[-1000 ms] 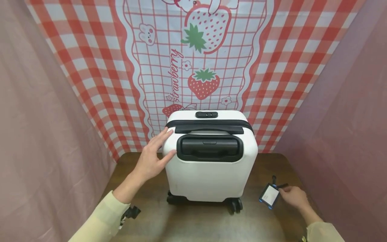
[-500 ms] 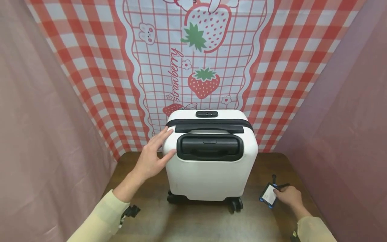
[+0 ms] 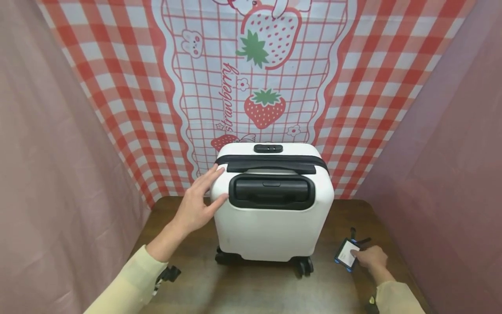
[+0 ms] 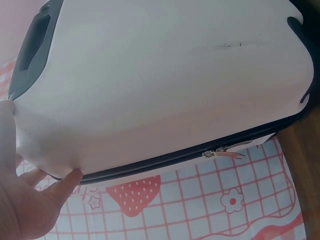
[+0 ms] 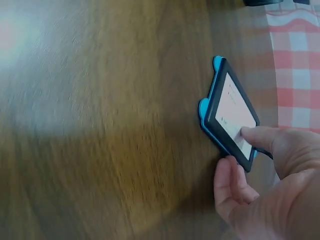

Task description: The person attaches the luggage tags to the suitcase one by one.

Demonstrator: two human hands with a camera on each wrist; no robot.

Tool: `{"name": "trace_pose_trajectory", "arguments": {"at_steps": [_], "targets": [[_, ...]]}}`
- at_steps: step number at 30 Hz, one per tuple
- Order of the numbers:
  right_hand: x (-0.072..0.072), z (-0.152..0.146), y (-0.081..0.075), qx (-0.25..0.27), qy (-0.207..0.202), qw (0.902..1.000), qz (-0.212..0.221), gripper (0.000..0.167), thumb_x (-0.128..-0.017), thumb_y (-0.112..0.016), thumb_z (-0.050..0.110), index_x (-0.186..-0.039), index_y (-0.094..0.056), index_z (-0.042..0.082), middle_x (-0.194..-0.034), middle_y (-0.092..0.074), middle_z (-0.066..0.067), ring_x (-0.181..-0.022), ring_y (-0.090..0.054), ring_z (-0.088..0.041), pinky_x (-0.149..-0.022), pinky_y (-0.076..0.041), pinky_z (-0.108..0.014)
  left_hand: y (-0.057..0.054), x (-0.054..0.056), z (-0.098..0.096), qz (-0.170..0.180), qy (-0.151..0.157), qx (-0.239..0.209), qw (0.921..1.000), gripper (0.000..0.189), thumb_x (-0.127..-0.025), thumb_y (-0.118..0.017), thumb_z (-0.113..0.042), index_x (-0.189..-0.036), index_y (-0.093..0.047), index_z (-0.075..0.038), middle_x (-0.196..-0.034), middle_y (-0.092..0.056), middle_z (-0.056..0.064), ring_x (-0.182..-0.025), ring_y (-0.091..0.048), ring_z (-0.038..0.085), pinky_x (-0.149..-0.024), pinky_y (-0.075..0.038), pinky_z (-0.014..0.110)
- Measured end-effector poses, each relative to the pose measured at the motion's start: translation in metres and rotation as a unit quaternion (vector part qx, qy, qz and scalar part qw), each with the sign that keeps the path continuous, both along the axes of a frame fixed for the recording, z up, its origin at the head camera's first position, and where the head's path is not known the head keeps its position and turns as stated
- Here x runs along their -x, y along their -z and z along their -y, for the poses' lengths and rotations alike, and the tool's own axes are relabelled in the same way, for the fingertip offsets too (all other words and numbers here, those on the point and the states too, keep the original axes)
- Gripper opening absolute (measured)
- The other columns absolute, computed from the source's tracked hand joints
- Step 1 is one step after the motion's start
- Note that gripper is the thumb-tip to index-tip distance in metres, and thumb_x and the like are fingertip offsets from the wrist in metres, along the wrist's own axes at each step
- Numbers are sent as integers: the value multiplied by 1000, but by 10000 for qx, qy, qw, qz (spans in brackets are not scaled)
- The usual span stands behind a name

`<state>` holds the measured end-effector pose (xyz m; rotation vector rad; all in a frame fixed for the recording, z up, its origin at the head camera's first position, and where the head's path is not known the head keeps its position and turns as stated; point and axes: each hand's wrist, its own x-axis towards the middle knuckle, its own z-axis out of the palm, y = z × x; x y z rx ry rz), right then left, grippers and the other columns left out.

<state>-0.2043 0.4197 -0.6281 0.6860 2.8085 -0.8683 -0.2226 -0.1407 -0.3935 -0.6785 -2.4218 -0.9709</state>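
Note:
A small white suitcase (image 3: pixel 270 235) stands upright on the wooden table, its black pull handle (image 3: pixel 272 190) pushed down in its recess. On its upper left corner rests my left hand (image 3: pixel 194 208), thumb and fingers spread apart. The left wrist view shows those fingertips beside the zipper seam (image 4: pixel 150 165). At the right of the table, my right hand (image 3: pixel 371 258) pinches a luggage tag (image 3: pixel 346 254) with a black frame, white card and blue edging. In the right wrist view the thumb (image 5: pixel 257 134) presses the card, with the other fingers at the lower edge, their tips partly hidden.
The brown wooden table (image 3: pixel 188 279) holds the suitcase, which stands on black wheels (image 3: pixel 303 266). Behind hangs a red-checked strawberry cloth (image 3: pixel 264 109). Pink curtains (image 3: pixel 59 174) close in both sides. The tag's black strap ends (image 3: pixel 354 233) stick out toward the back.
My right hand has slid left onto the tag, its thumb moving from the tag's strap end onto the card. The tag has shifted slightly. My left hand and the suitcase stay put.

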Motion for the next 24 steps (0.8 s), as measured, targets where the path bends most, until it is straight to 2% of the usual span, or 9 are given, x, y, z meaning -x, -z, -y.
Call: {"name": "trace_pose_trajectory", "arguments": {"at_steps": [2, 5, 9, 12, 14, 17, 20, 22, 24], "targets": [[-2, 3, 2, 423, 543, 9976, 74, 57, -88, -77, 29, -100, -63, -24, -76, -71, -23, -69, -66, -33, -55, -52, -35, 0, 1, -2, -11, 30, 37, 10000, 70, -97, -78, -34, -160, -50, -22, -170, -43, 10, -152, -49, 39, -107, -56, 54], [0, 8, 1, 643, 1060, 9923, 34, 61, -87, -78, 26, -109, -60, -27, -80, -67, -24, -72, -63, -32, -55, -50, -31, 0, 1, -3, -6, 16, 38, 10000, 70, -97, -79, -33, -160, -50, -22, -170, -43, 10, -152, -49, 38, -107, -56, 54], [5, 14, 0, 1003, 1396, 9851, -92, 63, -85, -77, 20, -115, -56, -31, -84, -62, -23, -71, -61, -29, -57, -54, -30, 1, 0, -3, -2, -42, -14, 10000, 71, -96, -80, -32, -159, -51, -22, -169, -44, 9, -151, -50, 37, -106, -56, 54], [6, 16, 1, 1799, 1548, 9710, -275, 52, -86, -73, 9, -116, -54, -29, -85, -61, -20, -69, -64, -23, -60, -61, -31, 2, -1, -4, 7, -18, -22, 10000, 71, -96, -80, -33, -159, -51, -22, -169, -44, 10, -151, -51, 36, -106, -57, 53], [5, 15, 2, 2378, 1569, 9578, -373, 46, -87, -69, 1, -119, -53, -28, -86, -61, -17, -69, -64, -20, -62, -62, -30, 3, -2, -5, 17, 24, -32, 10000, 70, -96, -79, -33, -159, -51, -22, -169, -45, 10, -150, -51, 37, -106, -57, 53], [2, 13, 1, 2958, 1344, 9451, -356, 48, -92, -64, -2, -129, -47, -27, -87, -62, -12, -72, -62, -13, -64, -61, -26, 4, -1, -6, 4, 44, -59, 10000, 70, -96, -79, -32, -159, -51, -22, -169, -45, 10, -150, -52, 38, -105, -57, 54], [3, 11, -4, 3330, 997, 9367, -419, 58, -95, -61, -2, -141, -36, -26, -90, -65, -11, -74, -63, -8, -66, -61, -24, 4, -1, -5, -46, 23, -93, 9999, 71, -95, -80, -31, -160, -51, -22, -168, -45, 10, -150, -52, 38, -104, -58, 54], [4, 11, -9, 3484, 825, 9325, -485, 59, -97, -60, -3, -143, -32, -26, -92, -67, -12, -74, -65, -7, -67, -62, -24, 4, -1, -4, -86, 0, -108, 9999, 71, -95, -80, -30, -160, -51, -23, -168, -46, 10, -150, -52, 38, -104, -58, 54], [6, 11, -14, 3427, 756, 9350, -523, 57, -98, -60, -2, -143, -34, -25, -92, -67, -11, -74, -65, -6, -68, -62, -24, 4, 0, -4, -125, -12, -112, 9999, 71, -95, -80, -29, -159, -51, -22, -168, -46, 11, -149, -52, 38, -104, -58, 55]]}}
